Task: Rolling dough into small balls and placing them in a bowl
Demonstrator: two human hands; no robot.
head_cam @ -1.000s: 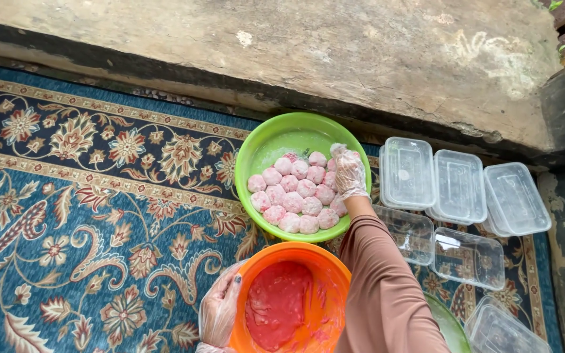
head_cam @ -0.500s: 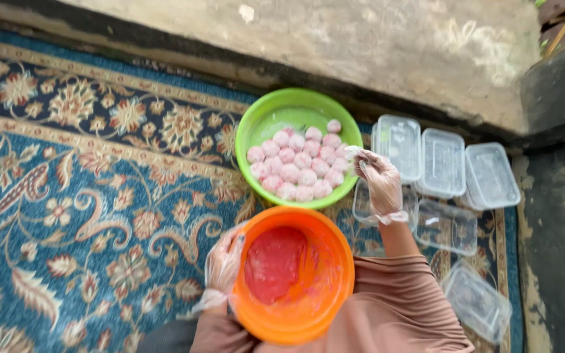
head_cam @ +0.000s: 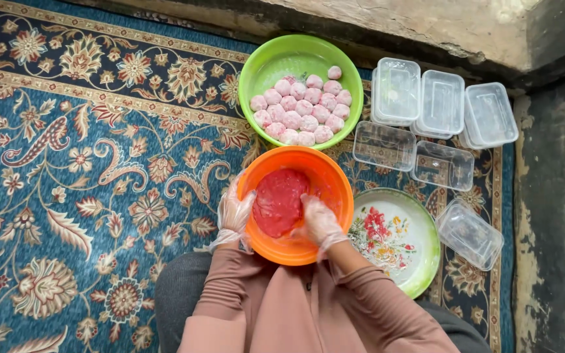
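Observation:
An orange bowl (head_cam: 331, 180) rests in front of my lap with a lump of red dough (head_cam: 277, 201) inside. My left hand (head_cam: 235, 212), in a clear plastic glove, grips the bowl's left rim. My right hand (head_cam: 318, 220), also gloved, reaches into the bowl and presses on the dough's right side. Just beyond stands a green bowl (head_cam: 276, 62) holding several pink dough balls (head_cam: 302, 112).
Several clear plastic containers (head_cam: 441, 101) and lids lie to the right of the green bowl, one more (head_cam: 469, 234) at lower right. A floral plate with a green rim (head_cam: 397, 236) sits right of the orange bowl. Everything lies on a patterned blue carpet (head_cam: 86, 170) by a concrete step (head_cam: 426, 19).
My right hand has come back from the green bowl with the pink balls and gone down into the orange bowl onto the red dough. My left hand stays on the bowl's rim.

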